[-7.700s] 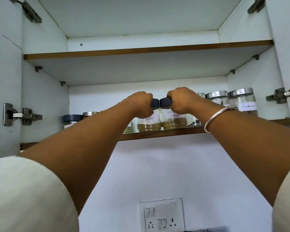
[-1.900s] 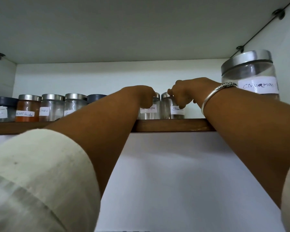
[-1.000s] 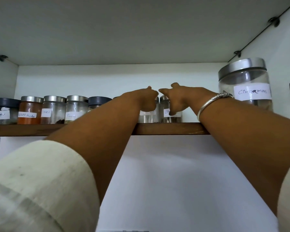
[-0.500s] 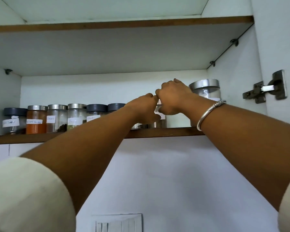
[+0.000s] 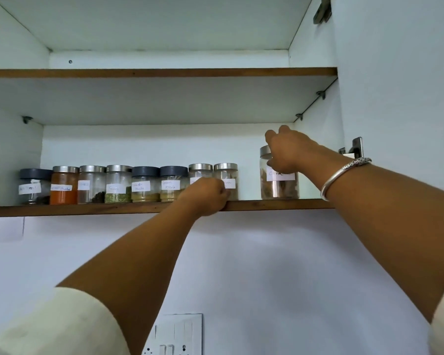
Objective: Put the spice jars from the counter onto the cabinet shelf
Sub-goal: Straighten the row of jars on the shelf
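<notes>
Several small labelled spice jars stand in a row on the lower cabinet shelf (image 5: 87,210), from a grey-lidded jar (image 5: 32,185) at the left to two steel-lidded jars (image 5: 226,175) at the right. My left hand (image 5: 205,197) is a curled fist at the shelf's front edge, hiding the lower part of one steel-lidded jar (image 5: 200,170); nothing shows in its grasp. Further right, apart from the row, stands a large cinnamon jar (image 5: 280,187). My right hand (image 5: 286,149) grips its steel lid from above.
An upper shelf (image 5: 164,72) runs above, with nothing visible on it. The open cabinet door (image 5: 395,98) and its hinge (image 5: 355,149) are close on the right. A switch plate (image 5: 174,334) is on the wall below.
Both hands left the two steel-lidded jars in the middle. My right hand moved right onto the large cinnamon jar's lid; my left hand dropped to the shelf edge. The view pulled back.
</notes>
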Motion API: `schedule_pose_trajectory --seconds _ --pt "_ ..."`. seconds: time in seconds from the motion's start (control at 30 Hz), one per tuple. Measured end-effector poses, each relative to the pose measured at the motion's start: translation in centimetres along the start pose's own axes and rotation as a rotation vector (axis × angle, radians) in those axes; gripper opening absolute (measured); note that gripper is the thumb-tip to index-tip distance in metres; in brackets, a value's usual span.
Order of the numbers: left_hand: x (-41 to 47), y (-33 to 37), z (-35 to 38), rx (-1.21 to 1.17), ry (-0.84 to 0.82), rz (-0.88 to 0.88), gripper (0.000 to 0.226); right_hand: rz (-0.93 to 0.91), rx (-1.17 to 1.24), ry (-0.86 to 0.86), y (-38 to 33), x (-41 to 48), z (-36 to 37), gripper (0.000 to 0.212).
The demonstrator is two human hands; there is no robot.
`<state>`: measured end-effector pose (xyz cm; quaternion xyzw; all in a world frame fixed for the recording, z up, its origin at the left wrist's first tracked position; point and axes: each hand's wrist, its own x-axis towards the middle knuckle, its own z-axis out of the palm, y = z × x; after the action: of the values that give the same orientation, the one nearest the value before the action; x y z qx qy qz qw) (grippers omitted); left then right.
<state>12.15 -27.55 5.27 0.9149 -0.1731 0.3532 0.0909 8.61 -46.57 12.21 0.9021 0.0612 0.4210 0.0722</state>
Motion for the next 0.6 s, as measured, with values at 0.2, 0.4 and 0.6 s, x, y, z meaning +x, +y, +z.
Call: schedule_pose_trajectory --seconds 0.2,0.4,0.6 --pt "0.0 -0.2 1.1 0.097 0.172 -0.071 0.038 0.011 -0.012 0.005 -0.3 1.2 -0.1 0.035" --pt "0.9 -0.4 1.7 0.094 0.274 -0.100 0.031 0.011 -0.050 -0.057 -0.4 3.8 1.3 0.032" --pt "0.5 -0.5 2.9 0.149 0.428 -0.089 0.035 0.004 -0.109 -0.083 -0.3 6.9 5.1 0.035"
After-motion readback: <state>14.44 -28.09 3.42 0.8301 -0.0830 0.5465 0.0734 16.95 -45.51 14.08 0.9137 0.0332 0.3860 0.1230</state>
